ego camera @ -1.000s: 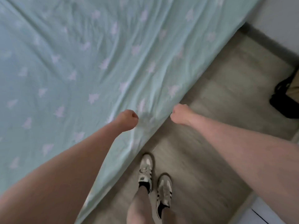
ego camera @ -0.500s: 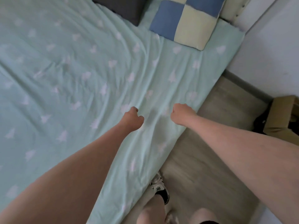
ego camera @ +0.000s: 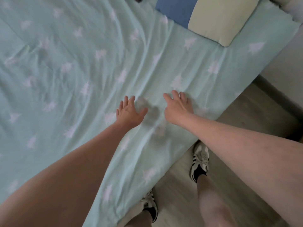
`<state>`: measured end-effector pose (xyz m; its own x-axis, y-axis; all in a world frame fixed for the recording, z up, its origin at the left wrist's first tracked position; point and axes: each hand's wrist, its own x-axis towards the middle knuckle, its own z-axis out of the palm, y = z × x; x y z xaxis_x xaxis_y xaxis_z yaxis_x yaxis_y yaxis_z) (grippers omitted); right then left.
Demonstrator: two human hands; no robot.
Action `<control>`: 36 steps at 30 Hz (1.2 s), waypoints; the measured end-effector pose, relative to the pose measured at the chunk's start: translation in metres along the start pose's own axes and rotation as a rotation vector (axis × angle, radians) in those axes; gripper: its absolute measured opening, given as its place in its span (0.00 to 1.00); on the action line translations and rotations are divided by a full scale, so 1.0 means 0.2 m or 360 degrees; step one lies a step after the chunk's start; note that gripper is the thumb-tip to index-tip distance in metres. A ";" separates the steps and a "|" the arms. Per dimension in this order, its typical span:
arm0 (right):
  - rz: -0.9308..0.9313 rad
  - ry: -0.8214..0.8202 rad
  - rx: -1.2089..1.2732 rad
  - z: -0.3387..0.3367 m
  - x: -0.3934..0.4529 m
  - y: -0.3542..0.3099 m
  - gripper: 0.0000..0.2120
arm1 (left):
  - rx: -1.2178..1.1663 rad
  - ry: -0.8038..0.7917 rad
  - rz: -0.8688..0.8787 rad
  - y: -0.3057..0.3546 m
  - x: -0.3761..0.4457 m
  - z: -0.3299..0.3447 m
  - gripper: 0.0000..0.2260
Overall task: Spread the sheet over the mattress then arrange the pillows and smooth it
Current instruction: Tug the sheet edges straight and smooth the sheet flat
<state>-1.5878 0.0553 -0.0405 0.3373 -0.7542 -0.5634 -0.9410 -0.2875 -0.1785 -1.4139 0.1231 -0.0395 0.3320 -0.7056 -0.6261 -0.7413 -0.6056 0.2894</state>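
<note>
While both arms reach forward from the near edge of the bed, a pale green sheet (ego camera: 68, 66) with a white tree print covers the mattress from the left border to the bed's right edge, where it hangs over the side. Creases run across its left and middle parts. Left hand (ego camera: 129, 112): fingers straight and spread, palm down on the sheet, holding nothing. Right hand (ego camera: 177, 106): fingers likewise spread and lying flat on the sheet, just beside the left hand and nearer the bed's edge. Soft shadows fall on the cloth between the two hands. Pillow (ego camera: 209, 17): blue and cream blocks, lying at the head of the bed, upper right, on top of the sheet and partly cut off by the frame. Wooden floor (ego camera: 246, 112): runs along the right of the bed. Two striped shoes (ego camera: 200, 159) stand on it close against the hanging sheet.
</note>
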 end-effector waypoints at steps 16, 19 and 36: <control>0.0943 -0.0243 0.0807 -0.18 0.18 1.06 0.26 | -0.0442 -0.0377 -0.0152 1.13 0.09 0.33 0.09; 0.1169 -0.0083 0.0969 -0.22 0.35 1.26 0.23 | -0.0271 -0.0243 -0.0085 1.30 0.25 0.32 0.08; 0.1015 -0.0018 0.2124 -0.22 0.39 1.63 0.19 | -0.0116 -0.0222 0.0123 1.84 0.41 0.44 0.13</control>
<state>-1.8671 -0.1222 -0.1075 -0.1277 -0.5353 -0.8350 -0.2577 0.8309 -0.4932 -1.7110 -0.1240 -0.0486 0.1877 -0.6961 -0.6930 -0.7154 -0.5803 0.3891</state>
